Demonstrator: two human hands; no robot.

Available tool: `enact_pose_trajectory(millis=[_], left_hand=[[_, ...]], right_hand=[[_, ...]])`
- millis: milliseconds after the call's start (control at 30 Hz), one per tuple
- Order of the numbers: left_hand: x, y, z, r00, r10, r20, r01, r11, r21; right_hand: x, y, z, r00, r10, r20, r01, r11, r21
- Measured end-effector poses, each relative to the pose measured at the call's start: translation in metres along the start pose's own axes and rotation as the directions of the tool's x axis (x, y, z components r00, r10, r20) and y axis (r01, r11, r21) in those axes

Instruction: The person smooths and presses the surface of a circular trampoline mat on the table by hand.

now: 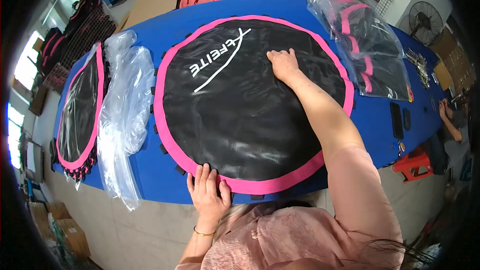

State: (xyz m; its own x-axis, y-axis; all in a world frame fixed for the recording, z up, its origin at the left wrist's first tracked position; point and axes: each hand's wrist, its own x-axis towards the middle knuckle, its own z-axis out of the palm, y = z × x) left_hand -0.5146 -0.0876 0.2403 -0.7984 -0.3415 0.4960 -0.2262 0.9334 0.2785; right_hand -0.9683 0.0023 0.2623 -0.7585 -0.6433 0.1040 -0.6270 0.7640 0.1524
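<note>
A round black mat [240,120] with a pink border and white lettering lies flat on the blue table. My left hand [209,190] rests on the pink border at the near left edge, its fingers spread and nothing in them. Farther out, my right hand [284,64] touches the black surface right of the lettering. Its fingers are bent against the mat; whether they pinch any of the fabric is not clear. Small black loops stick out around the mat's rim.
Clear plastic bags [122,115] and a folded black-and-pink mat [80,110] lie at left. At right are a bagged mat [372,50], a black phone [396,120], keys [400,146] and metal pieces [419,67]. Another person's hands [444,109] are at the far right, near a red stool [413,164].
</note>
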Motion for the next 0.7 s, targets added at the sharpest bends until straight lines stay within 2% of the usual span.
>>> enact_pose_trajectory(millis=[133, 200, 300, 500, 533, 600, 667, 700], left_hand=[[0.0, 0.001, 0.001, 1.0, -0.012, -0.019, 0.011, 1.0, -0.024], [0.0, 0.001, 0.001, 0.999, -0.01, -0.034, 0.009, 0.999, -0.032], [0.001, 0.002, -0.002, 0.999, 0.013, -0.04, -0.014, 0.999, -0.029], [-0.002, 0.0, 0.003, 0.996, 0.032, -0.079, -0.033, 0.999, -0.01], [-0.004, -0.001, 0.004, 0.996, 0.035, -0.082, -0.036, 0.999, -0.013], [-0.004, -0.003, 0.008, 0.995, 0.025, -0.097, -0.027, 0.999, -0.024], [-0.005, -0.003, 0.009, 0.995, 0.028, -0.095, -0.03, 0.999, -0.02], [-0.005, -0.003, 0.009, 0.996, 0.024, -0.088, -0.025, 1.0, -0.011]], right_hand=[[-0.009, -0.017, -0.004, 0.998, -0.058, 0.027, 0.059, 0.998, -0.038], [-0.025, -0.029, -0.004, 0.99, -0.134, -0.045, 0.132, 0.99, -0.051], [-0.052, -0.052, -0.011, 0.976, -0.21, -0.059, 0.208, 0.977, -0.041], [-0.131, -0.096, -0.023, 0.897, -0.379, -0.227, 0.408, 0.908, 0.098], [-0.148, -0.106, -0.046, 0.903, -0.415, -0.114, 0.427, 0.897, 0.117], [-0.174, -0.114, -0.049, 0.854, -0.498, -0.149, 0.513, 0.854, 0.09], [-0.192, -0.122, -0.06, 0.852, -0.52, -0.051, 0.521, 0.838, 0.159], [-0.201, -0.123, -0.053, 0.838, -0.539, -0.084, 0.546, 0.825, 0.149]])
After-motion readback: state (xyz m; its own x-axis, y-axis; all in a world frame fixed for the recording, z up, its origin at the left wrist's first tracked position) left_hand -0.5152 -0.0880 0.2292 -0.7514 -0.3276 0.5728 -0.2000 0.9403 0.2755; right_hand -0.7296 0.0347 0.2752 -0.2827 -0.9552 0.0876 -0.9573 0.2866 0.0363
